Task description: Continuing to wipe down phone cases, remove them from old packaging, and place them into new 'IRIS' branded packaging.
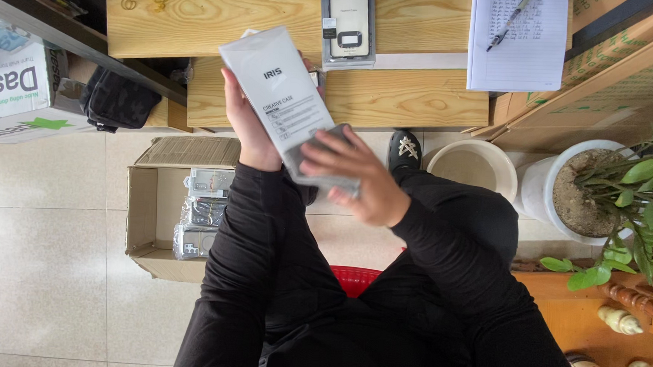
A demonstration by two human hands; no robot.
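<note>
- My left hand [242,125] grips the white case package [282,101] from behind, tilted up over my lap for a clear view.
- My right hand [363,179] pinches its grey lower end [320,161] — steadying it.
- The open cardboard box [143,212] of packaged cases sits on the floor, beside my left arm.

A packaged phone case [286,101] is held between the left hand [245,125] on its left edge and the right hand [360,177] at its near end. Beyond it, on the bench [411,99], a second case [348,23] lies left of a notepad [520,41] with a pen [510,21] on it. On the floor to the left, a cardboard box [149,212] holds stacked cases [202,215]; to the right stand a bowl [474,168] and potted plant [598,192].
</note>
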